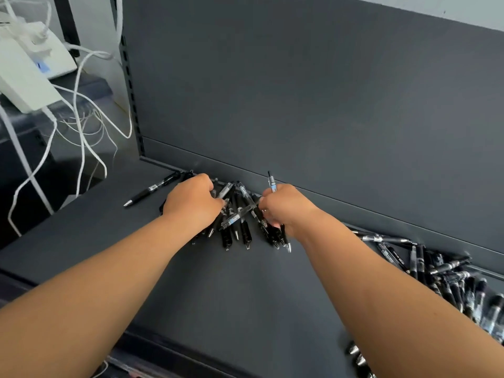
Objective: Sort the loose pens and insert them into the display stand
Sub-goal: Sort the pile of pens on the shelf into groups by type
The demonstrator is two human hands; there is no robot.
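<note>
A small heap of black click pens (pixel 236 219) lies against the back wall of a dark grey shelf (pixel 223 290). My left hand (pixel 192 201) is closed over the left side of the heap, fingers curled around several pens. My right hand (pixel 283 207) grips a bundle of pens on the right side; one pen (pixel 271 182) sticks up above the fist and tips poke out below. A single black pen (pixel 151 190) lies apart to the left. No display stand is visible.
A bigger pile of loose pens (pixel 447 276) spreads along the right end of the shelf, with a few more at the front edge (pixel 357 356). Left of the shelf upright are white devices (pixel 24 75) and tangled white cables (pixel 84 124).
</note>
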